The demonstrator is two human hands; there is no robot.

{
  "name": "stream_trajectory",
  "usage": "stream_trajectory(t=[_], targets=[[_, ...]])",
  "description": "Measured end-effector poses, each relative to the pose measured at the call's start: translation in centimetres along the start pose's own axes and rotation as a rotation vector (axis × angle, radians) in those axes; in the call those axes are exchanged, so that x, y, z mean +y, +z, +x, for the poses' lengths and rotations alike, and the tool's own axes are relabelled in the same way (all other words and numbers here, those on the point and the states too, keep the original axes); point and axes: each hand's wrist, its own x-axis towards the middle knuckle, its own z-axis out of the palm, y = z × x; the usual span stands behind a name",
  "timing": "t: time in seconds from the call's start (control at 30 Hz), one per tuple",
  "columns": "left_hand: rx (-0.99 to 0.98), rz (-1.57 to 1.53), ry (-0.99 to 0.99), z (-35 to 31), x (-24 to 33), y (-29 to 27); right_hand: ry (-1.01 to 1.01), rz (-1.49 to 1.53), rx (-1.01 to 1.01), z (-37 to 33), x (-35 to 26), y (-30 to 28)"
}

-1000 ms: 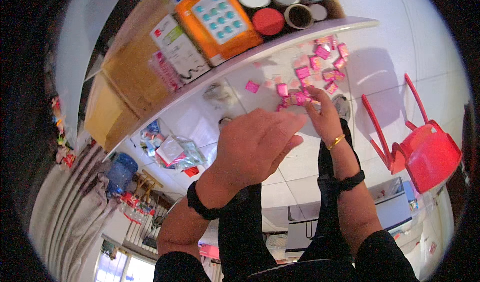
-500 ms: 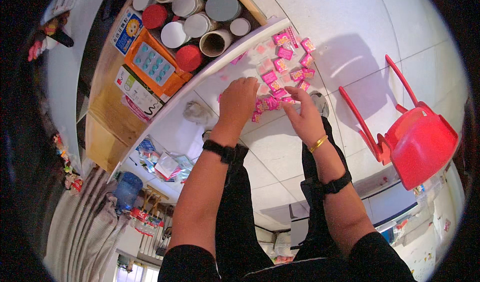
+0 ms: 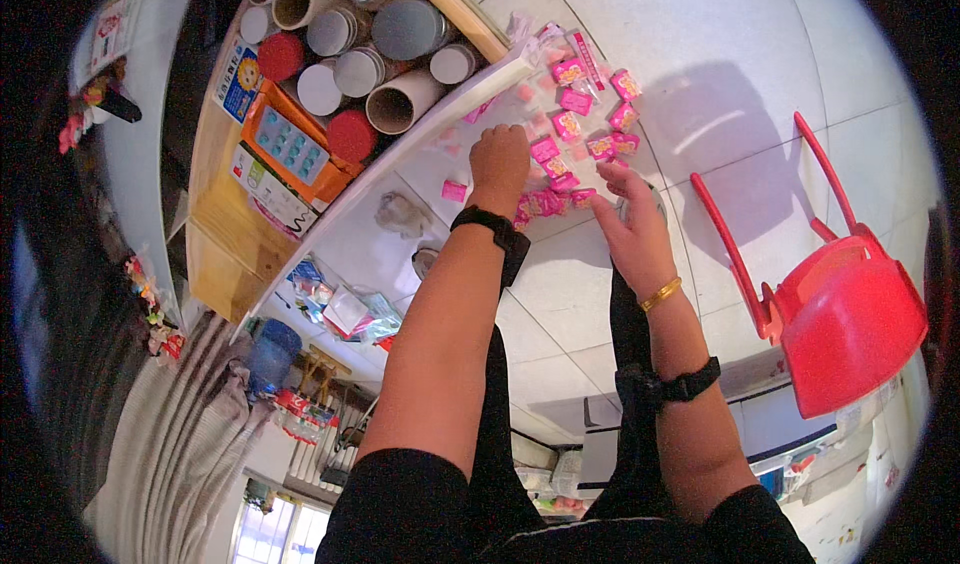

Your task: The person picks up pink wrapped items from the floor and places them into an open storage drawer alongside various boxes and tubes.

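Note:
My left hand (image 3: 500,169) is closed, fingers curled down beside a scatter of small pink wrapped packets (image 3: 566,127). Whatever its fingers hold, if anything, is hidden from view. To its left lies a single pink packet (image 3: 453,191). My right hand (image 3: 638,232) is open, thumb and fingers apart with nothing seen between them, just right of a tight cluster of pink packets (image 3: 545,203). Among the packets are pale pink pieces that seem to be in clear wrapping (image 3: 527,94). A pink strip (image 3: 588,61) lies at the far end of the scatter.
A wooden drawer (image 3: 225,274) at left holds cardboard tubes (image 3: 405,104), lidded jars (image 3: 410,30), an orange box (image 3: 285,164) and a blister pack (image 3: 293,142). A red chair (image 3: 850,324) stands at right on the tiles. Plastic-wrapped items (image 3: 350,309) lie lower left.
My left hand has reached farther forward, with its fingers curled downward. My right hand stays open beside the packets. The whole view has shifted slightly.

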Motion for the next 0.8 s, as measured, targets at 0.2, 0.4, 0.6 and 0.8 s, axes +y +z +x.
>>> stream_trajectory(t=[0.2, 0.4, 0.6, 0.8], targets=[[0.037, 0.085, -0.056, 3.6, 3.4, 2.9, 0.016, 0.042, 0.015, 1.6, 1.1, -1.7], [0.004, 0.086, -0.143, 8.1, 1.3, 6.2, 0.024, 0.061, 0.009, 3.3, 1.2, -2.6], [0.215, 0.172, -0.114, 11.8, -0.1, 12.4, 0.021, 0.005, 0.007, 4.5, 3.4, -3.9], [0.529, 0.251, -0.071, 16.5, -1.1, 16.7, 0.099, -0.042, 0.027, 5.0, 4.9, -3.6]])
